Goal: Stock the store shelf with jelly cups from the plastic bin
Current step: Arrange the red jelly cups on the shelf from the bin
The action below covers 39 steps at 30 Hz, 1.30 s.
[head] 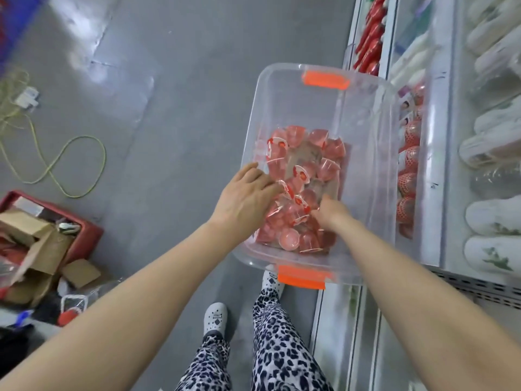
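A clear plastic bin (366,114) with orange handles stands on the floor beside the store shelf (434,153). Several pink jelly cups (304,165) with red-and-white lids lie loose in its near half. My left hand (248,193) reaches over the bin's left wall, fingers spread and straight, touching the cups there. My right hand (331,214) is deep inside the bin among the cups with fingers curled down; whether it grips a cup is hidden. More red jelly packs (407,182) sit in a row on the shelf.
White slippers (490,218) fill the shelf tier at the right, red packets (372,38) the far end. A red crate (56,221) with cardboard stands at the left. A yellow-green cable (56,165) loops over the grey floor. My feet (215,317) are just below the bin.
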### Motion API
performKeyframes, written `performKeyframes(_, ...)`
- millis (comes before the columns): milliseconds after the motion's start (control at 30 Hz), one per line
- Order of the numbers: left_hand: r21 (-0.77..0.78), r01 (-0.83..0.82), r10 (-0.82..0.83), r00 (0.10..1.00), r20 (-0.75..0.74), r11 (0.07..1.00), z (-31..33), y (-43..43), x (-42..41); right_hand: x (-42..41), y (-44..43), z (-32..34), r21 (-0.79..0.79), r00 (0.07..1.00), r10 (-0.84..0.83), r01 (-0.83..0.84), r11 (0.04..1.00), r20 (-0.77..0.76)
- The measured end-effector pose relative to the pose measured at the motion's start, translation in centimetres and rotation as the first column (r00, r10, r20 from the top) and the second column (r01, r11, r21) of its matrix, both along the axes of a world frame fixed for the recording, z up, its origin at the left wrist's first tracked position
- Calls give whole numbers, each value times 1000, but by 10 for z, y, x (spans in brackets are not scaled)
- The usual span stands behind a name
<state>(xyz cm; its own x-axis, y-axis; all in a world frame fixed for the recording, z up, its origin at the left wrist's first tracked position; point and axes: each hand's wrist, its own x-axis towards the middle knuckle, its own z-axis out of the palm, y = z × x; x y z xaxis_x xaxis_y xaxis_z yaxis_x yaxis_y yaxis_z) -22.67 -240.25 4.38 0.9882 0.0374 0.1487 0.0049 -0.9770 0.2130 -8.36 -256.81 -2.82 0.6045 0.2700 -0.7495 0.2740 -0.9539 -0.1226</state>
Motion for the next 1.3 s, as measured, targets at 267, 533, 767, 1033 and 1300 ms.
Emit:
performKeyframes(267, 82, 12, 6, 976, -219, 997, 5, -18, 11, -2, -10, 66, 298, 923, 74, -196, 934, 377)
performKeyframes(533, 52, -7, 34, 839, -542, 999, -37, -64, 71, 28, -43, 119, 479, 766, -74, -321, 817, 639)
performKeyframes(767, 165, -73, 154, 817, -555, 984, -82, -82, 93, 39, -50, 103, 584, 766, -190, -278, 763, 613)
performKeyframes(1033, 21, -50, 53, 807, -589, 999, -72, -85, 89, 37, -52, 100, 599, 775, -230, -226, 768, 588)
performKeyframes(1300, -265, -41, -68, 919, -388, 963, -26, -57, 56, -13, -64, 135, 638, 738, -351, -138, 758, 576)
